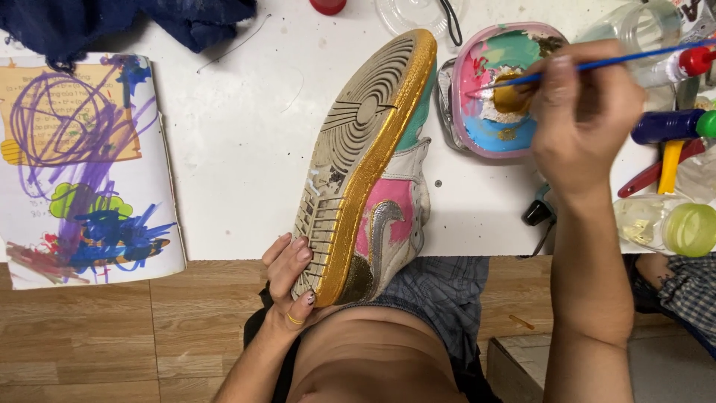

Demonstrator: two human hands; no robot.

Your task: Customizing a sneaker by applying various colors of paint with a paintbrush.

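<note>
Gripping the sneaker (373, 172) heel, the left hand (289, 287) steadies it while the right hand (582, 112) pinches a paintbrush (597, 66) over the palette (496, 89).

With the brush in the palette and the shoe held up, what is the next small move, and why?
Probably lift the brush from the palette to the shoe. The right hand has the bristles in the gold paint, and the left hand holds the shoe on its side with the gold sole edge turned up.

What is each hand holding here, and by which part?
The left hand grips the sneaker at its heel end, fingers on the sole. The right hand holds a blue-handled paintbrush mid-handle, bristles in the paint dish.
</note>
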